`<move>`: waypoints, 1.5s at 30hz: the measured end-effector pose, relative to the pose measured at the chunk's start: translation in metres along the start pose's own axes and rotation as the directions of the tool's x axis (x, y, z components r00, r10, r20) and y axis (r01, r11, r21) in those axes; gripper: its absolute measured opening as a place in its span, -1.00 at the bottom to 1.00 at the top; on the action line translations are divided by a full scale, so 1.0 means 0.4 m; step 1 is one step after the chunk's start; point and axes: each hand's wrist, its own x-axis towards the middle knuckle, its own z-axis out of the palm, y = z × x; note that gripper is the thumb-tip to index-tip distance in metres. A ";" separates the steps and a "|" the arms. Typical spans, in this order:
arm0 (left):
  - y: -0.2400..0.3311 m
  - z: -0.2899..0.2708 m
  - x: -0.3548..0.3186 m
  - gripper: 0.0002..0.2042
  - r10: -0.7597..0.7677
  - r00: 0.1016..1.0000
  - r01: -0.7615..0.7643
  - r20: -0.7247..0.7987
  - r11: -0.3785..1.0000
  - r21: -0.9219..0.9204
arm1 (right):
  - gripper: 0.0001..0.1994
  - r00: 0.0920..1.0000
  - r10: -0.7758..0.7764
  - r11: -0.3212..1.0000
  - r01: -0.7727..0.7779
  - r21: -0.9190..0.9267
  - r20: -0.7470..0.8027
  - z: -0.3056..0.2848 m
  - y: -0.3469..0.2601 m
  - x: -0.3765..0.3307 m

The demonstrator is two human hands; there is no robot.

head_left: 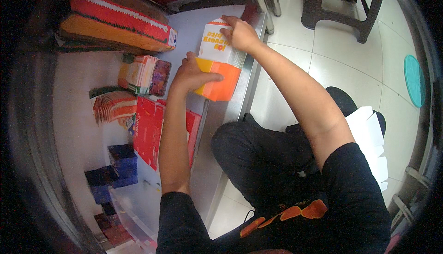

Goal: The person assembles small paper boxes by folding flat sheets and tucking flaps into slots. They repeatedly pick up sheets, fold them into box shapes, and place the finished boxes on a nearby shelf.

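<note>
On a metal-edged shelf in front of me, my left hand is wrapped round an orange and yellow carton, its thumb across the near face. Just beyond it is a white carton with yellow print and an orange-red far edge. My right hand grips that far edge, fingers bent over the top and along the right side. The two cartons touch or overlap; whether they are joined I cannot tell.
Left on the shelf lie a long stack of red and orange folded cartons, a stack of small printed cartons, red flat packs and a clear plastic bin. A dark stool, a teal lid-like disc and white card pieces are to the right.
</note>
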 end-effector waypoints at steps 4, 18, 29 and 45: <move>-0.006 -0.002 -0.005 0.17 0.030 0.999 -0.030 0.016 0.999 -0.028 | -0.44 0.991 -0.042 0.999 0.044 0.016 -0.129 -0.029 -0.080 -0.017; -0.111 0.065 0.095 0.09 0.198 0.974 -0.220 -0.107 0.940 -0.262 | -0.52 0.881 0.095 0.853 -0.311 -0.419 -0.463 -0.837 -0.050 -0.784; -0.044 0.066 0.009 0.21 0.232 0.907 -0.222 -0.350 0.973 0.069 | -0.37 0.709 0.334 0.733 -0.610 -0.302 -0.621 -0.780 0.013 -1.205; 0.547 0.639 -0.740 -0.32 0.681 0.716 0.226 0.157 -0.013 -0.974 | -0.47 0.609 0.438 0.810 -0.586 -0.002 -0.662 -0.729 -0.066 -1.204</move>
